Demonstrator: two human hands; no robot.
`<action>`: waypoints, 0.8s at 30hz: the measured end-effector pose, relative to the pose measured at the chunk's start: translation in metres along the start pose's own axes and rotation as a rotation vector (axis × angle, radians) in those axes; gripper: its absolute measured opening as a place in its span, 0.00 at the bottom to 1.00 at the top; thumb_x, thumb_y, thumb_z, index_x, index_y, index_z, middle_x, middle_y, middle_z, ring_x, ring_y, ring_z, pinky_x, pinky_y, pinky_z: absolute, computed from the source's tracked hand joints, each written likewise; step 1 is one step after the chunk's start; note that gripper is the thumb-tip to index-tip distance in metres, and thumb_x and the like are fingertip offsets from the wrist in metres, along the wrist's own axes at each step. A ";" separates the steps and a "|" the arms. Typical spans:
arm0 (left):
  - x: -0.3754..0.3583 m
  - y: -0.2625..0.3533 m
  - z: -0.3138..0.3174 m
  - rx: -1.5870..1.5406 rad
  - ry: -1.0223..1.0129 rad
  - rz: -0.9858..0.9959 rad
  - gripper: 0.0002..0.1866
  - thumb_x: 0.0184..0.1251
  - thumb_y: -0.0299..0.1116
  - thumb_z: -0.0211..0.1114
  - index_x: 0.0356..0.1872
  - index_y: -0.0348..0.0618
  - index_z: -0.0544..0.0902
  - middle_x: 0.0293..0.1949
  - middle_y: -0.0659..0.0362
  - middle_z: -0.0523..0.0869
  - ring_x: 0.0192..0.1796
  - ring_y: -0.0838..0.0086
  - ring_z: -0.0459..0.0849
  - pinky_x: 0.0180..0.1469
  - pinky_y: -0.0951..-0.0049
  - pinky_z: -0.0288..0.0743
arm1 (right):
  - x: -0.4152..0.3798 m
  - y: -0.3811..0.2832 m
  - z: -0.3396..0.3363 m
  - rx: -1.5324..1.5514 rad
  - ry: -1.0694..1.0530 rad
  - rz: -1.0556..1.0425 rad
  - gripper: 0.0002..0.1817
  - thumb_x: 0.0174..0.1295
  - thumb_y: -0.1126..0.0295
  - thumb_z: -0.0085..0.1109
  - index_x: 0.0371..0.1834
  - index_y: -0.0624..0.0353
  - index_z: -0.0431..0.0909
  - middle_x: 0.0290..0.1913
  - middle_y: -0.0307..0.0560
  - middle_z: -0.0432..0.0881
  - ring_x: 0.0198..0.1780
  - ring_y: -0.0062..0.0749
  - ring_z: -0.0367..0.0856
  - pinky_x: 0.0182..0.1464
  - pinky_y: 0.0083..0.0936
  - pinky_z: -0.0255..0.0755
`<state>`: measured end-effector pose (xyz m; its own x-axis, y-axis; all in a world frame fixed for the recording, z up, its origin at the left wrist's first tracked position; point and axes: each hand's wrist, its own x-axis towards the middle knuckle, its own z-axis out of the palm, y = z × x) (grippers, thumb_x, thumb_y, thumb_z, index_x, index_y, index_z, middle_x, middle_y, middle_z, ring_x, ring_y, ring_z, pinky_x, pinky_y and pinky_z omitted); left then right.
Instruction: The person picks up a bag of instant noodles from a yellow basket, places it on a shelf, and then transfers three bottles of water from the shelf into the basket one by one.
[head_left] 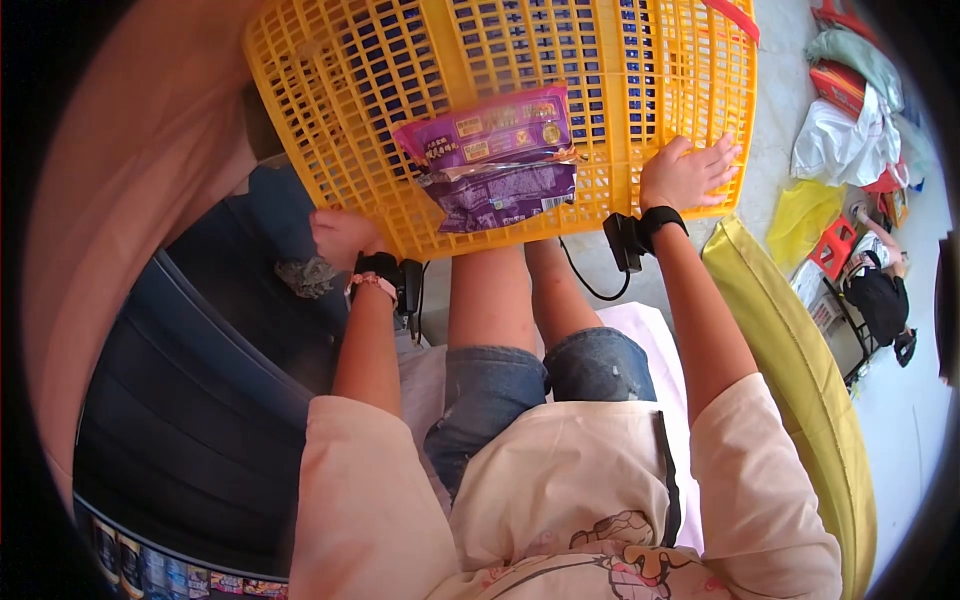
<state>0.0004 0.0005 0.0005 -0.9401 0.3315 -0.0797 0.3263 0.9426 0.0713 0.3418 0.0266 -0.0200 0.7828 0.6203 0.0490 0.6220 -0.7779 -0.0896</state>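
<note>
A yellow plastic basket (pixel 400 238) with a lattice of holes is tilted toward me beyond my knees. Two purple snack packets, an upper packet (pixel 490 128) and a lower packet (pixel 505 197), lie in it against the near side. My left hand (pixel 345 237) is closed at the basket's near left corner, its fingertips partly hidden. On the right, my right hand (pixel 690 172) lies over the basket's lattice with its fingers spread and the palm against it. Both wrists wear black straps with small dark boxes.
Dark bluish fabric (pixel 190 370) fills the left side. Yellow-green cloth (pixel 790 370) runs along my right. Farther right are a white plastic bag (pixel 850 140), a red stool (pixel 832 247) and a person in black (pixel 880 300). Small packaged goods (pixel 170 572) line the lower left.
</note>
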 end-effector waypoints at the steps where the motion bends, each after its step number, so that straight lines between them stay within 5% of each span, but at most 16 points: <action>1: 0.000 0.001 -0.001 0.001 -0.009 -0.001 0.23 0.66 0.45 0.37 0.31 0.43 0.80 0.33 0.44 0.84 0.38 0.42 0.80 0.39 0.46 0.72 | 0.000 0.000 0.000 -0.001 -0.008 0.007 0.34 0.59 0.59 0.39 0.71 0.54 0.52 0.75 0.49 0.49 0.74 0.53 0.46 0.67 0.64 0.37; 24: 0.000 -0.005 0.003 -0.013 0.001 0.037 0.23 0.67 0.45 0.35 0.33 0.43 0.79 0.34 0.45 0.84 0.38 0.42 0.79 0.37 0.47 0.69 | 0.000 0.003 0.003 -0.041 0.013 0.005 0.34 0.59 0.58 0.39 0.72 0.51 0.52 0.74 0.48 0.51 0.73 0.52 0.49 0.67 0.62 0.37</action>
<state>-0.0007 -0.0043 -0.0029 -0.9273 0.3664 -0.0763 0.3599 0.9289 0.0871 0.3439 0.0244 -0.0229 0.7859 0.6153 0.0619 0.6181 -0.7846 -0.0486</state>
